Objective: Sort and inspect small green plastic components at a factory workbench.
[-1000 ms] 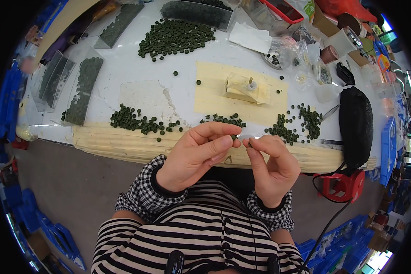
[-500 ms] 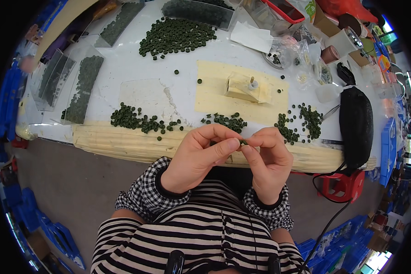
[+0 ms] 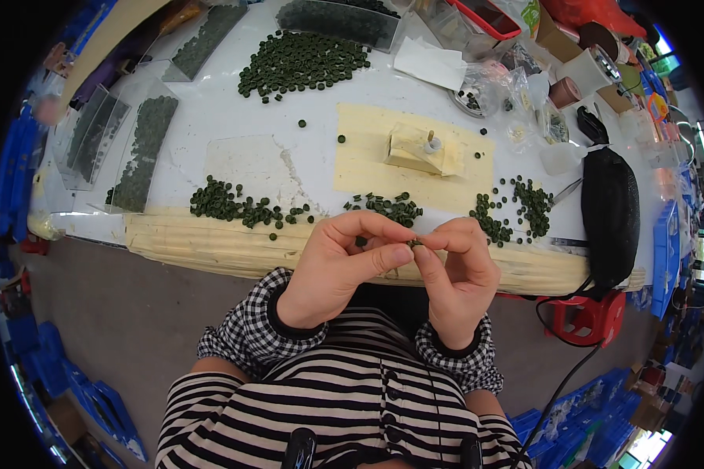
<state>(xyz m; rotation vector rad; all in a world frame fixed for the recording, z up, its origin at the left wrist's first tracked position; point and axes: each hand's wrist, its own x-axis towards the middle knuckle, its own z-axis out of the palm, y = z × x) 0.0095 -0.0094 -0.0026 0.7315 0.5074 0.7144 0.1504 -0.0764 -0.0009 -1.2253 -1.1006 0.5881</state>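
Over the table's near edge, my left hand (image 3: 340, 266) and my right hand (image 3: 461, 270) meet fingertip to fingertip. Between them they pinch a small dark green round piece (image 3: 414, 243), mostly covered by the fingers. Another dark piece (image 3: 360, 241) shows within the curl of my left fingers. Just beyond the hands lies a small pile of green round pieces (image 3: 395, 208). To the left is a longer pile (image 3: 231, 203), and to the right a scattered group (image 3: 532, 207) of the same pieces.
A taped block with an upright pin (image 3: 422, 148) stands on yellow tape past my hands. Farther back is a large heap of green pieces (image 3: 301, 62). Clear trays (image 3: 145, 152) stand at left. A black wrapped object (image 3: 608, 219), tweezers (image 3: 567, 191) and a white paper (image 3: 430, 62) lie around.
My fingertips have shifted slightly around the pinched piece. A dark piece inside my left fingers now shows more plainly. The piles on the table look the same.
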